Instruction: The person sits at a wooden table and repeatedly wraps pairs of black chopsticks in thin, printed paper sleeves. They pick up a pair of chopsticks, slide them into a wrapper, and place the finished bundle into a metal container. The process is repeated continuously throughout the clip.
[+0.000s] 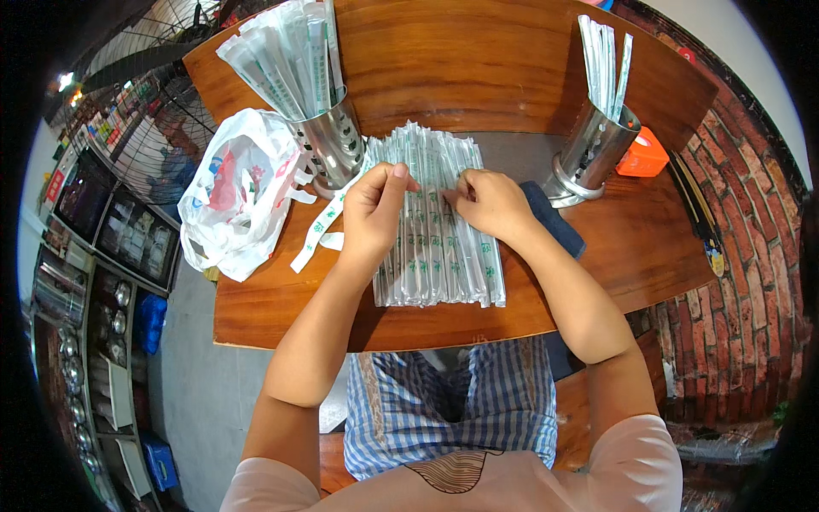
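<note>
A wide bundle of long wrapped packets point(439, 269) with green print lies upright-to-me on the wooden table. My left hand point(375, 205) is closed over the bundle's upper left, thumb against fingers; what it holds is unclear. My right hand point(488, 200) has curled fingers at the bundle's upper right, their tips partly hidden among the packets. A loose white strip with green print point(314, 243) lies just left of the bundle. Beside it, a crumpled white plastic bag point(226, 200) holds scraps.
Metal holders with similar packets stand at back left point(328, 141) and right point(595, 145). An orange box point(641, 154) and dark folded cloth point(559, 230) are on the right. The table point(281, 316) has a raised wooden back. Wire fan guards, shelving and blue containers are left; a brick-patterned surface is right.
</note>
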Tool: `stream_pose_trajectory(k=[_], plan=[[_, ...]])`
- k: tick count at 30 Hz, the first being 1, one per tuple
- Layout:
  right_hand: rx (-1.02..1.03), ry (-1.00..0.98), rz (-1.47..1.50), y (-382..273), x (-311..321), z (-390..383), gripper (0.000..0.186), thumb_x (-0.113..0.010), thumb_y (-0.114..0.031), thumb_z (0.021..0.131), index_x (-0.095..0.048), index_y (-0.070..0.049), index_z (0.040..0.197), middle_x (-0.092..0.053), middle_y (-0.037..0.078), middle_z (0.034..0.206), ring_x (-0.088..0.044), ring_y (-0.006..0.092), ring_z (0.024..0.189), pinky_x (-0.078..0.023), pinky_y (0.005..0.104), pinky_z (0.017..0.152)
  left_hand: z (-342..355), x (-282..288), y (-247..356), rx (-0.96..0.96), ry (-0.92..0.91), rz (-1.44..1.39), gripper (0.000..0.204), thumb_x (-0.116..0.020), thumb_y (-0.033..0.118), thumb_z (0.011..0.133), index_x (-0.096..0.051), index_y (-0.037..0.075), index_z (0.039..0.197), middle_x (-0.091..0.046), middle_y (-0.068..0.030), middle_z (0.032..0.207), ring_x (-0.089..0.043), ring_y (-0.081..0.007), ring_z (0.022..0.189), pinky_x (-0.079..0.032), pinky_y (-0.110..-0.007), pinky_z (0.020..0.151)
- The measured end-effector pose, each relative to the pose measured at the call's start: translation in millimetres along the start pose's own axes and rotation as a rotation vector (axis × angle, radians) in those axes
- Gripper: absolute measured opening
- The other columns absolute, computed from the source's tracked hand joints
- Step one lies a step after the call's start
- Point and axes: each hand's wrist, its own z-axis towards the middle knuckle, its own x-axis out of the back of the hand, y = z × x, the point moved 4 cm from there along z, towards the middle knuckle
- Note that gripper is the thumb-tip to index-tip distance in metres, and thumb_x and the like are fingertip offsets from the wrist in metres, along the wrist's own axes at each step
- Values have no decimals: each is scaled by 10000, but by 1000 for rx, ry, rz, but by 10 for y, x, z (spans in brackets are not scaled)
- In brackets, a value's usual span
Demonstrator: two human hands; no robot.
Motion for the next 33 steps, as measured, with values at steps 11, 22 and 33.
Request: stream_pose_trajectory(k=[11,22,33], plan=[[-140,-88,993,71,232,-21,156,-575,-217,973,-547,-85,894,-658,38,820,-543,80,680,-424,240,610,-48,-104,35,64,-146,-44,264,-498,233,1016,-633,6,996,-517,28,674,-452,-57,598,-384,-218,569],[176,-171,1147,-331,82,-238,209,-724,-144,876,-529,-75,903,-584,-10,785,-546,55,714,-439,213,637,-61,-77,158,30,-135,-184,236,-593,116,964,-625,-2,1166,-662,-29,883,-608,-90,785,-506,-253,705],[-68,-621,1396,-335,72,-278,300,-524,-234,969,-611,1,1134,-649,58,869,-589,90,758,-441,199,600,-82,-80,137,94,-237,-360,283,-503,195,1011,-592,31,1223,-609,-12,1008,-565,-112,892,-470,-295,795]])
